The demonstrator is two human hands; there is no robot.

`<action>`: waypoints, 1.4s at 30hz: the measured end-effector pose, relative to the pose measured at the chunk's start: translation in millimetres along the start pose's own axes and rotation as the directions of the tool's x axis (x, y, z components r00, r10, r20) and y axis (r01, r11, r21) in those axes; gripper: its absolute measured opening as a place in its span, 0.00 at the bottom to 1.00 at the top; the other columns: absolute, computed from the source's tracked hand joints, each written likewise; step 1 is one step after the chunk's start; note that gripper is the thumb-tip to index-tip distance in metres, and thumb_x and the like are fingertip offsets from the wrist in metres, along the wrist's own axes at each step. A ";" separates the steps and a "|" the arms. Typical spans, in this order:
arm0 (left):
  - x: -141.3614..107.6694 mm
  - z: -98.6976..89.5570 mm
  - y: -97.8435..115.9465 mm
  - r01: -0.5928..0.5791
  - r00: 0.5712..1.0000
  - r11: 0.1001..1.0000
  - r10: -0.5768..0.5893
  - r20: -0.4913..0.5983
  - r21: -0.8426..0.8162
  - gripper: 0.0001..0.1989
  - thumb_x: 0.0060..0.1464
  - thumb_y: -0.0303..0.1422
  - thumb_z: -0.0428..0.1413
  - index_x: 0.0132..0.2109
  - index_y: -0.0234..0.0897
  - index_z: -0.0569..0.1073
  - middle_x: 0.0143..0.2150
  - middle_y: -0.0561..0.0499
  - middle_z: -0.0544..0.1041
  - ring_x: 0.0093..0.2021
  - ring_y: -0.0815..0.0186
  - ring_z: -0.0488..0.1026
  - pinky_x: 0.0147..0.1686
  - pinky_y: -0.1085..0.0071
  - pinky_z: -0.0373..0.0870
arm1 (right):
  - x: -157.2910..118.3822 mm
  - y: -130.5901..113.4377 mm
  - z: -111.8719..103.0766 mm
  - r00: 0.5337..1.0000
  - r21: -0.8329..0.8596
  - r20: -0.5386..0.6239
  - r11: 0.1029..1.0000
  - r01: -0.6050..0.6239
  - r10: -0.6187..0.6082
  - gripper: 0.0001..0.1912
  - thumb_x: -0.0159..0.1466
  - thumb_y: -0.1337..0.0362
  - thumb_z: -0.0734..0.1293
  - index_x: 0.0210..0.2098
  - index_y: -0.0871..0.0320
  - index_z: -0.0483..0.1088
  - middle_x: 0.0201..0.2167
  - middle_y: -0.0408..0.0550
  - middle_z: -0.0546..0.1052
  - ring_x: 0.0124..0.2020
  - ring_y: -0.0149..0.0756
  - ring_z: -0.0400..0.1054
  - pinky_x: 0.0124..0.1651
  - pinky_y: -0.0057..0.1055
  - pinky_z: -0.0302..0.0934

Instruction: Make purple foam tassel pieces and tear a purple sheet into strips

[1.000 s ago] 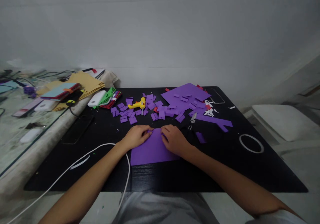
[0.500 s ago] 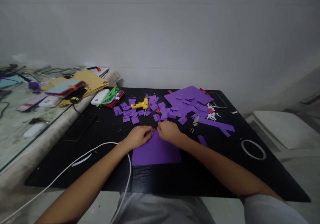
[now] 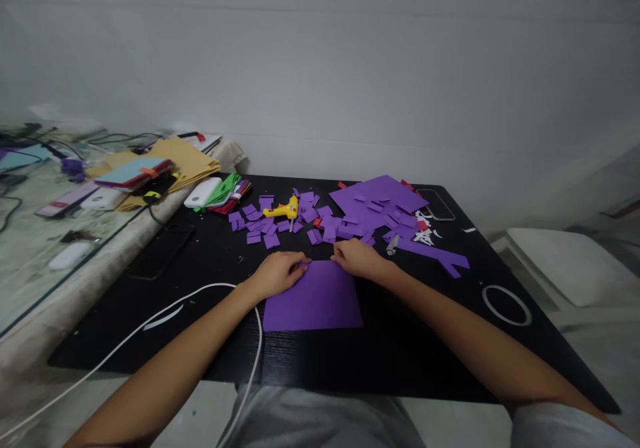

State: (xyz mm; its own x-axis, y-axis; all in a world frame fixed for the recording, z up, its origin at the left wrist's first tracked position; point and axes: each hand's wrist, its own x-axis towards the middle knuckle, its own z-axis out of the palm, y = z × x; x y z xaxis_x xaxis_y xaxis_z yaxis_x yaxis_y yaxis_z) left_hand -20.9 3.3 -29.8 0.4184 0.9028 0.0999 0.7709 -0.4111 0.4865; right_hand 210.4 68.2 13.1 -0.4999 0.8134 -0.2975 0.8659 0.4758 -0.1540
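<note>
Right hand (image 3: 358,258) moved rightward; left hand (image 3: 276,273) on purple sheet (image 3: 316,301) (both curled, grip unclear).

purple sheet (image 3: 317,299) on black table (image 3: 400,355)

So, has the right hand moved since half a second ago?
Yes, the right hand has shifted right along the far edge of the purple sheet, judged against the yellow glue gun.
</note>
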 end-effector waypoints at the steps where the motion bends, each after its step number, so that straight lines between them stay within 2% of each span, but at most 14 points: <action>1: 0.0 0.0 -0.1 0.001 1.000 1.000 -0.001 0.000 -0.001 0.12 0.65 0.34 0.54 0.51 0.38 0.78 0.34 0.51 0.80 0.32 0.65 0.74 0.35 0.71 0.64 | -0.3 3.2 -1.9 1.000 0.002 0.010 1.000 0.002 -0.002 0.10 0.71 0.59 0.64 0.40 0.57 0.75 0.42 0.52 0.82 0.45 0.41 0.76 0.39 0.28 0.60; 13: -0.3 -2.1 2.8 0.012 1.000 1.000 -0.012 0.004 -0.019 0.13 0.65 0.35 0.54 0.51 0.38 0.79 0.34 0.50 0.80 0.32 0.65 0.74 0.35 0.71 0.64 | -4.6 22.6 -19.3 0.991 -0.017 0.113 0.997 -0.072 0.074 0.09 0.70 0.58 0.67 0.41 0.57 0.77 0.42 0.53 0.81 0.44 0.43 0.77 0.38 0.29 0.59; 18: -0.9 -2.4 2.0 0.038 0.999 0.998 -0.038 0.009 -0.040 0.12 0.65 0.35 0.54 0.51 0.39 0.79 0.31 0.52 0.78 0.31 0.66 0.73 0.33 0.72 0.62 | -5.0 29.7 -21.7 0.991 -0.033 0.101 0.996 -0.084 0.087 0.08 0.68 0.61 0.68 0.39 0.59 0.77 0.38 0.55 0.81 0.42 0.45 0.77 0.37 0.30 0.59; 22: 1.3 -7.7 7.6 0.064 0.998 0.993 -0.065 -0.010 -0.103 0.12 0.64 0.35 0.54 0.50 0.39 0.79 0.30 0.53 0.77 0.30 0.67 0.73 0.33 0.72 0.63 | -9.6 23.4 -21.0 0.999 0.008 0.037 1.000 -0.030 0.030 0.11 0.71 0.59 0.65 0.41 0.59 0.76 0.40 0.54 0.81 0.42 0.41 0.76 0.37 0.29 0.59; 25: 10.9 -10.7 22.3 0.111 0.992 0.972 -0.122 -0.044 -0.205 0.11 0.64 0.34 0.53 0.46 0.38 0.79 0.30 0.54 0.78 0.29 0.67 0.73 0.32 0.73 0.63 | -10.6 12.8 -16.4 0.999 0.056 0.021 0.998 0.038 -0.039 0.11 0.71 0.57 0.65 0.43 0.57 0.76 0.42 0.51 0.82 0.42 0.37 0.76 0.37 0.26 0.59; 28: 29.0 -5.6 40.3 0.185 0.982 0.964 -0.175 0.069 -0.189 0.08 0.61 0.31 0.55 0.40 0.37 0.79 0.28 0.53 0.77 0.29 0.66 0.73 0.30 0.72 0.62 | -7.2 5.7 -10.1 0.997 0.064 0.044 0.996 0.059 -0.061 0.10 0.68 0.60 0.68 0.43 0.58 0.77 0.41 0.53 0.82 0.42 0.40 0.77 0.38 0.27 0.60; 32: 56.9 8.6 53.2 0.237 0.969 0.962 -0.224 0.107 -0.134 0.06 0.57 0.28 0.56 0.32 0.36 0.77 0.28 0.49 0.78 0.30 0.63 0.75 0.32 0.70 0.64 | -2.9 4.3 -7.4 0.996 0.047 0.073 0.997 0.054 -0.058 0.11 0.68 0.64 0.65 0.43 0.61 0.79 0.41 0.58 0.83 0.43 0.44 0.78 0.38 0.29 0.61; 35: 70.3 15.0 53.1 0.299 0.947 0.945 -0.277 0.162 -0.136 0.09 0.57 0.27 0.55 0.29 0.35 0.75 0.23 0.49 0.76 0.24 0.64 0.74 0.30 0.69 0.67 | -2.6 4.7 -9.9 0.994 0.041 0.096 0.998 0.054 -0.058 0.12 0.67 0.67 0.64 0.43 0.62 0.79 0.42 0.60 0.83 0.43 0.44 0.78 0.38 0.29 0.61; 38: 74.5 16.0 50.5 0.364 0.916 0.918 -0.321 0.243 -0.160 0.12 0.59 0.30 0.54 0.27 0.35 0.73 0.19 0.50 0.74 0.17 0.67 0.71 0.23 0.71 0.67 | -2.3 5.1 -11.8 0.991 0.052 0.113 0.997 0.062 -0.068 0.11 0.67 0.66 0.66 0.43 0.61 0.80 0.41 0.58 0.83 0.43 0.43 0.78 0.37 0.28 0.61; 42: 72.9 12.9 48.0 0.419 0.887 0.888 -0.356 0.293 -0.189 0.14 0.62 0.33 0.55 0.27 0.36 0.70 0.20 0.51 0.75 0.16 0.68 0.71 0.20 0.74 0.67 | -1.8 5.4 -12.4 0.991 0.074 0.121 0.996 0.055 -0.064 0.09 0.66 0.63 0.68 0.42 0.60 0.79 0.40 0.55 0.84 0.42 0.42 0.78 0.35 0.27 0.59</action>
State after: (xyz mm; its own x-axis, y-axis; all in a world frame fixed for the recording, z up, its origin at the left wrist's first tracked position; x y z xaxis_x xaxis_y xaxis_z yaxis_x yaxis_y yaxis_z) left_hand 52.7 47.7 -10.3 0.2381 0.9102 -0.3390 0.7689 0.0366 0.6384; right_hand 215.8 73.4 24.5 -0.5485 0.7350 -0.3986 0.8359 0.4938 -0.2396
